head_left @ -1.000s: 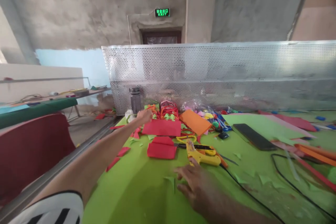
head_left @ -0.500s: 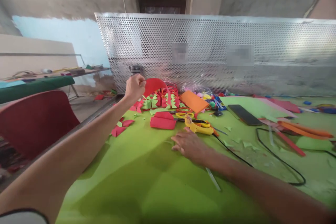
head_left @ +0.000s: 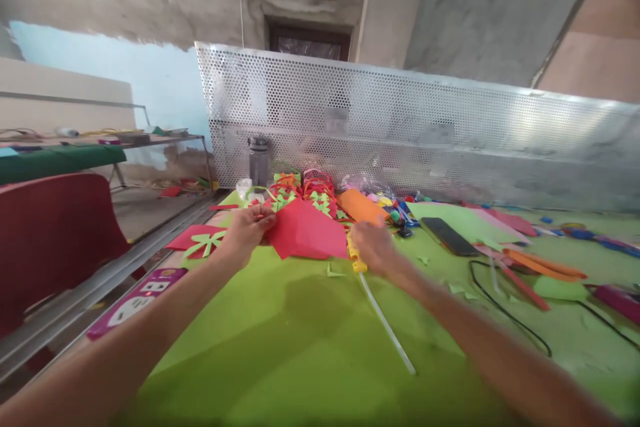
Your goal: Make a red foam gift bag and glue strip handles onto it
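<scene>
My left hand (head_left: 249, 230) pinches the left edge of a folded piece of red paper (head_left: 307, 230), tilted up above the green table covering (head_left: 280, 333). My right hand (head_left: 374, 245), somewhat smeared by motion, is closed around a yellow hot glue gun (head_left: 355, 257) at the right edge of the paper. A long clear glue stick (head_left: 387, 323) juts from the gun's back end toward me. The gun's nozzle is hidden by the paper and the hand. Behind the paper stand red and green paper pieces (head_left: 320, 200) with zigzag-cut edges.
An orange sheet (head_left: 363, 207) and a black phone (head_left: 449, 236) lie to the right, with the black cord (head_left: 505, 310) looping nearby. Red paper with a green cutout (head_left: 206, 241) and a purple power strip (head_left: 137, 301) are at left. A bottle (head_left: 259, 160) stands by the perforated metal panel (head_left: 300, 100).
My right hand has taken hold of the glue gun that lay on the table. My left hand has come down with red paper, now held beside the gun. The view has tilted up.
</scene>
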The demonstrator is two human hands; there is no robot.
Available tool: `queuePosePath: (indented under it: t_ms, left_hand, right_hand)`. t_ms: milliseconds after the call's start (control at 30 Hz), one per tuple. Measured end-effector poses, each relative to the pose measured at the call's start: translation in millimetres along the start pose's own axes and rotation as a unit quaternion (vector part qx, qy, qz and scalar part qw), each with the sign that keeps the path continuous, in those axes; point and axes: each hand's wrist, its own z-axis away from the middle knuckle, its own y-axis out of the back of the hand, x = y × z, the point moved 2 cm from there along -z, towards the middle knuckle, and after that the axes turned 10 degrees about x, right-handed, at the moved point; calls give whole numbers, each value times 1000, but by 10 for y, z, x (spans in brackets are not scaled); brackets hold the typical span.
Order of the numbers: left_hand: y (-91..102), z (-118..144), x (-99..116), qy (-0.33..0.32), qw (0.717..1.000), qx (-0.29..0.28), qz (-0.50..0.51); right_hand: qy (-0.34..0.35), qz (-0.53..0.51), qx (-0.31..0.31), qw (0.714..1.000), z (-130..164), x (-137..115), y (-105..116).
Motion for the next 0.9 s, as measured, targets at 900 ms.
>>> queuePosePath:
  t_ms: [900]
  left_hand:
    - [165,190,-9,81,984,-17,158]
  right_hand:
    - [227,247,-129,933,132,-238,-152]
